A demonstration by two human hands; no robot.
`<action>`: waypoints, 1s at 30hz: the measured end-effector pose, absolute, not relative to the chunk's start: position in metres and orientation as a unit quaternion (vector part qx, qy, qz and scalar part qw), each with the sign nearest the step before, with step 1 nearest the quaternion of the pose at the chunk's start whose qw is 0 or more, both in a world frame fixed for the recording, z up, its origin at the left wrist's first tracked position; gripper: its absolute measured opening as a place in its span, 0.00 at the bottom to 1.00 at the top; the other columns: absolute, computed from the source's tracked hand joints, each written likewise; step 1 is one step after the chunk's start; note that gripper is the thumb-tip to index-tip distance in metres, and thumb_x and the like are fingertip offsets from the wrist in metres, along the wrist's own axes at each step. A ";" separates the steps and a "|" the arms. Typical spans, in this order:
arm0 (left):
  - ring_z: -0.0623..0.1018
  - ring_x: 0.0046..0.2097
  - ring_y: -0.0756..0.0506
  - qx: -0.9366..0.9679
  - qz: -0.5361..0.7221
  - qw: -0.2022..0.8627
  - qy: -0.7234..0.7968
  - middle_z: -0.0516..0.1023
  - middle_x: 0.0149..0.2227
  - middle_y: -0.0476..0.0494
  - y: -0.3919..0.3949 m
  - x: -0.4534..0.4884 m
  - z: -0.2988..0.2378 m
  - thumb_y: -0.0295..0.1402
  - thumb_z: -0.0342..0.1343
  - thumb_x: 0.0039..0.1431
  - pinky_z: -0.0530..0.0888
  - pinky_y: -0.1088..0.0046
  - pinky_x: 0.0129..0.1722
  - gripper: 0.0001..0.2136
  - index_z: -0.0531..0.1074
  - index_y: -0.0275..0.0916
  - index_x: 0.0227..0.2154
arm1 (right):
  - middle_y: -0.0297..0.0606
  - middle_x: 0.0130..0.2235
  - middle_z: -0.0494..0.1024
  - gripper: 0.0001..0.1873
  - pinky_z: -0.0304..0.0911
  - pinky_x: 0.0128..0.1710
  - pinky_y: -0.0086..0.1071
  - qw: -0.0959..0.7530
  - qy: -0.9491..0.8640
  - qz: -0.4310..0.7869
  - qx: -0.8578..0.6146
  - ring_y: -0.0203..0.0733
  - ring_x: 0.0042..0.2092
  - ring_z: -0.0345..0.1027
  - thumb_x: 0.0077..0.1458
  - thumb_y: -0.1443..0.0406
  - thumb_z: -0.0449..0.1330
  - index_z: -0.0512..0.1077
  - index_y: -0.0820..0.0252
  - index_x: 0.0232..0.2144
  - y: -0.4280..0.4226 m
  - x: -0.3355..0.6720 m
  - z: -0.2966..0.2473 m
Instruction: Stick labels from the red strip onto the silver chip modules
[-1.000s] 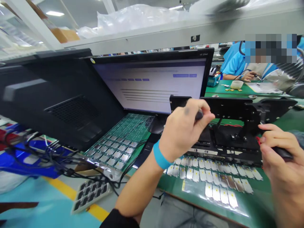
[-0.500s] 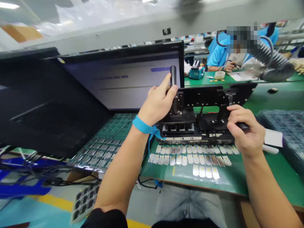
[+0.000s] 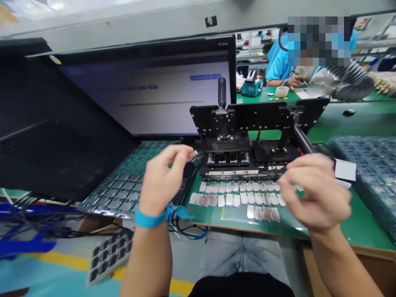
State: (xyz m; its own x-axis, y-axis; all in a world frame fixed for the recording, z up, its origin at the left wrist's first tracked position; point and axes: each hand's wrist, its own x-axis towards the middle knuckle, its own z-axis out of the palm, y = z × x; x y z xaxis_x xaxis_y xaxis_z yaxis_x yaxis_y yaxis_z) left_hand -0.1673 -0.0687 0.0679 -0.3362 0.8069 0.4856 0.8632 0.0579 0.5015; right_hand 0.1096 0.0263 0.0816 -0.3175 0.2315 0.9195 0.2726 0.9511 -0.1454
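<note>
My left hand [image 3: 163,177], with a blue wrist strap [image 3: 151,218], hovers left of the black clamp fixture [image 3: 229,171]. Its fingers are drawn together toward the thumb, with nothing visible in them. My right hand [image 3: 318,192], slightly blurred, is loosely curled in front of the fixture's right lever [image 3: 305,140], and I see nothing in it. The left lever [image 3: 222,93] stands upright, untouched. Dark parts with metal edges sit in the left nest [image 3: 229,158]. Rows of small silver plates [image 3: 229,200] lie before the fixture, some hidden by my right hand.
A monitor [image 3: 148,95] stands behind at left, near a dark laptop-like panel [image 3: 62,136]. Below them lies a tray of silver-topped pieces [image 3: 120,192]. Stacked clear trays [image 3: 365,173] occupy the right side. A co-worker in blue [image 3: 276,66] sits across the bench.
Both hands have come off the levers. My left hand moved down and left; my right hand moved lower, toward the plates. The view has shifted slightly.
</note>
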 end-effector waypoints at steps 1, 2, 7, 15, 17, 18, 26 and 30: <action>0.79 0.49 0.43 -0.577 -0.344 0.028 -0.740 0.81 0.46 0.45 -0.066 -0.170 0.052 0.42 0.45 0.70 0.76 0.65 0.51 0.15 0.75 0.43 0.48 | 0.31 0.29 0.75 0.06 0.64 0.40 0.37 0.518 -0.840 -0.019 -0.156 0.38 0.34 0.70 0.59 0.70 0.61 0.70 0.54 0.31 0.023 0.103 0.075; 0.79 0.48 0.43 -0.580 -0.334 0.023 -0.743 0.80 0.47 0.44 -0.059 -0.170 0.037 0.41 0.47 0.69 0.76 0.65 0.50 0.14 0.75 0.43 0.47 | 0.34 0.32 0.77 0.05 0.63 0.40 0.37 0.465 -0.868 -0.014 -0.177 0.39 0.35 0.70 0.61 0.70 0.59 0.72 0.56 0.34 0.024 0.096 0.065; 0.76 0.52 0.40 -0.571 -0.317 0.032 -0.757 0.78 0.47 0.42 -0.021 -0.156 0.000 0.38 0.54 0.66 0.70 0.60 0.57 0.09 0.76 0.43 0.42 | 0.47 0.46 0.76 0.16 0.58 0.41 0.41 0.261 -0.884 -0.021 -0.387 0.50 0.45 0.67 0.67 0.62 0.53 0.75 0.56 0.52 0.064 0.064 0.006; 0.76 0.48 0.41 -0.519 -0.332 0.017 -0.788 0.76 0.43 0.41 -0.009 -0.136 0.020 0.33 0.53 0.65 0.72 0.63 0.53 0.10 0.74 0.42 0.46 | 0.43 0.45 0.77 0.14 0.55 0.42 0.43 0.287 -0.858 -0.031 -0.424 0.53 0.47 0.67 0.63 0.54 0.57 0.78 0.52 0.41 0.104 0.057 -0.019; 0.76 0.46 0.43 -0.515 -0.345 0.007 -0.785 0.76 0.41 0.43 -0.018 -0.131 0.030 0.31 0.52 0.64 0.73 0.65 0.51 0.13 0.73 0.42 0.50 | 0.43 0.44 0.78 0.14 0.59 0.45 0.44 0.333 -0.847 -0.003 -0.414 0.52 0.47 0.70 0.61 0.54 0.59 0.79 0.54 0.40 0.109 0.058 -0.022; 0.77 0.45 0.43 -0.515 -0.352 0.002 -0.782 0.76 0.40 0.44 -0.027 -0.130 0.036 0.30 0.51 0.64 0.74 0.66 0.51 0.14 0.73 0.43 0.50 | 0.43 0.43 0.78 0.14 0.60 0.46 0.44 0.358 -0.841 0.013 -0.405 0.50 0.46 0.71 0.60 0.54 0.60 0.79 0.56 0.39 0.110 0.059 -0.022; 0.77 0.37 0.47 -0.437 -0.406 -0.021 -0.803 0.75 0.33 0.50 -0.140 -0.208 0.057 0.31 0.53 0.60 0.76 0.71 0.39 0.08 0.74 0.45 0.41 | 0.37 0.37 0.79 0.10 0.66 0.41 0.35 0.447 -0.872 0.048 -0.195 0.41 0.37 0.74 0.63 0.58 0.58 0.77 0.53 0.35 0.038 0.043 0.032; 0.77 0.35 0.48 -0.346 -0.394 -0.053 -0.850 0.76 0.33 0.50 -0.147 -0.293 0.029 0.33 0.58 0.61 0.76 0.71 0.37 0.08 0.71 0.39 0.42 | 0.38 0.39 0.78 0.08 0.67 0.42 0.35 0.370 -0.912 0.138 -0.108 0.42 0.40 0.73 0.64 0.63 0.58 0.77 0.51 0.40 0.003 -0.032 0.050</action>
